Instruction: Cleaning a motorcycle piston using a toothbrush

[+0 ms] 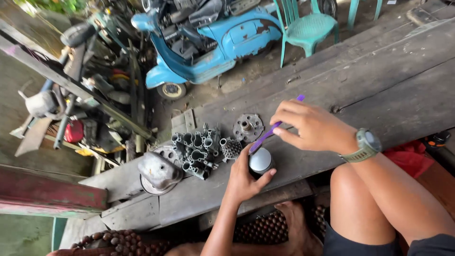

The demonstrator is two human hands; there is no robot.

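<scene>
Left hand (246, 178) cupped round a domed metal piston (260, 161) on the plank bench (379, 80).
Right hand (310, 127) pinching a purple toothbrush (272, 130), long axis slanting from upper right down-left, lower end toward the piston crown.

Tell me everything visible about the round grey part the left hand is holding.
The round part is a short cylinder with a smooth, pale grey domed top and a dark side wall, metal by the look of it. It stands upright on the weathered wooden bench, gripped around its side by the left hand. The right hand holds a purple brush angled down toward its top edge.
</scene>
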